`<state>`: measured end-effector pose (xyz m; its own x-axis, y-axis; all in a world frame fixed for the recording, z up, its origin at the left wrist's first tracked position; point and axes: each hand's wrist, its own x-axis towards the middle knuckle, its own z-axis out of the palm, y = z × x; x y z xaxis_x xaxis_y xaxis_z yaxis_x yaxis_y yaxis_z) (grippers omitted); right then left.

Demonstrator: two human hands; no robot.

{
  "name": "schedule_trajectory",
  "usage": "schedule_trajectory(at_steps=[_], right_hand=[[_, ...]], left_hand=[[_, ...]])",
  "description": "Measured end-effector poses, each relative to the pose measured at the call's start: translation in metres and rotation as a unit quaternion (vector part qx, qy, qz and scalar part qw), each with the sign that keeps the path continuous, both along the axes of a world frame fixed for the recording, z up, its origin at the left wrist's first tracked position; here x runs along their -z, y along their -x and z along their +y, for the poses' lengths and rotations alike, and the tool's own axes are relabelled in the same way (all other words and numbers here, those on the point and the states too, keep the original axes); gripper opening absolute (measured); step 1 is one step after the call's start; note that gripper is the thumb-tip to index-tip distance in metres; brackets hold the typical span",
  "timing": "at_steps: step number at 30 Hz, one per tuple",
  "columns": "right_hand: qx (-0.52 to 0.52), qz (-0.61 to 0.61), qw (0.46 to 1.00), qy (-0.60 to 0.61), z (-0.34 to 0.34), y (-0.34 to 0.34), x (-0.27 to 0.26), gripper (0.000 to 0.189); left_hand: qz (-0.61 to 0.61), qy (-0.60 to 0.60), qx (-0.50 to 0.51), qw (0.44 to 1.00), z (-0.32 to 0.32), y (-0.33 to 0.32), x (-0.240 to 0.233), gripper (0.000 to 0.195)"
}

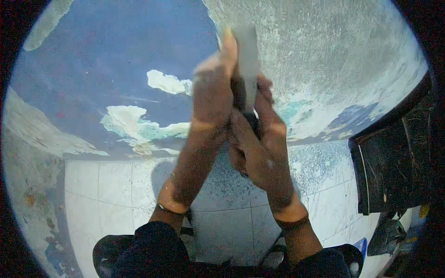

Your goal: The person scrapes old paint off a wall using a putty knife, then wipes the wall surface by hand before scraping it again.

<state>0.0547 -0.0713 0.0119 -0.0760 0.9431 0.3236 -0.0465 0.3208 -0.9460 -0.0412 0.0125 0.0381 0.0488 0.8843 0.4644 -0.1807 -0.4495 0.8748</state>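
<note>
In front of me a wall carries blue paint [114,52] that is partly stripped, with bare grey plaster [313,52] to the right. A flat grey blade [247,55], blurred and apparently part of a scraper, points up along the edge of the paint. My right hand [264,149] grips its dark lower part, the handle. Alongside, my left hand [215,83] holds the tool from the left, one finger or thumb stretched up beside the blade. Blur hides exactly where the blade meets the wall.
Pale floor tiles [100,198] lie below, with paint dust and flakes [313,170] scattered near the wall's foot. At the right stands a dark piece of furniture [386,170]. White patches [127,118] break up the blue paint. My knees [149,246] are bent at the bottom.
</note>
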Motion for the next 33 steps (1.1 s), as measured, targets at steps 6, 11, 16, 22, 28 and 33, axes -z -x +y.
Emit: schedule_trajectory(at_steps=[6,11,16,22,28,33], right_hand=[[-0.016,0.028,0.998,0.055,-0.01,0.0,0.006,0.025],[-0.019,0.041,0.999,0.024,-0.007,0.005,0.01,0.023],[-0.017,0.043,0.999,0.009,0.0,0.004,0.014,0.024],[-0.011,0.0,0.999,-0.048,0.007,0.003,0.006,0.026],[-0.056,-0.054,0.995,-0.069,0.026,-0.032,0.006,0.032],[0.008,-0.055,0.979,-0.196,0.028,-0.038,0.035,0.051]], left_hand=[[-0.121,0.165,0.088,0.975,-0.022,-0.009,0.008,0.055],[-0.124,0.174,0.076,0.974,-0.021,-0.008,0.003,0.056],[-0.12,0.169,0.081,0.975,-0.017,-0.008,0.008,0.057],[-0.108,0.152,0.023,0.982,-0.014,-0.012,0.008,0.055],[-0.178,0.103,-0.009,0.979,-0.005,-0.029,0.018,0.061],[-0.16,0.067,-0.07,0.982,-0.012,-0.044,0.024,0.056]])
